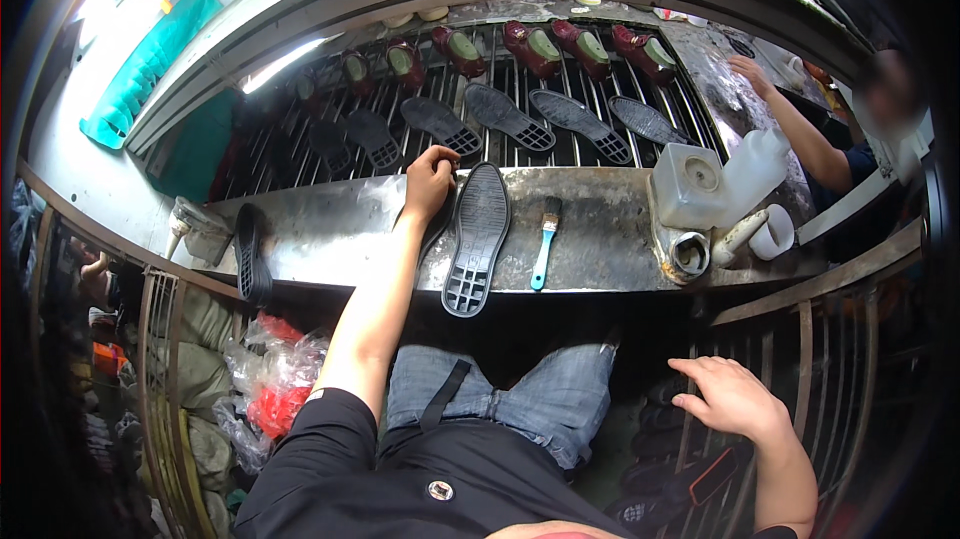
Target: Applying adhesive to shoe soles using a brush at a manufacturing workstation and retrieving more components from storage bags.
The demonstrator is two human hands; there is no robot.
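Observation:
My left hand (pixel 430 182) is closed at the far edge of the metal ledge, its fingers curled round the top of a dark shoe sole (pixel 438 227) that my forearm partly hides. Just right of it lies another black shoe sole (pixel 482 229), its grid-patterned heel toward me and overhanging the ledge's near edge. A brush (pixel 546 241) with a blue handle and dark bristles rests further right. My right hand (pixel 735 397) hovers low at the right with fingers stretched out, holding nothing, above dark soles (pixel 665 439) in shadow.
Beyond the metal ledge (pixel 590 204), a barred rack (pixel 500 69) carries a row of black soles (pixel 580 124) and dark red shoes (pixel 532 49). Translucent plastic containers (pixel 690 184) stand at the right. One sole (pixel 252 254) leans at the left; a co-worker's arm (pixel 800 134) reaches in.

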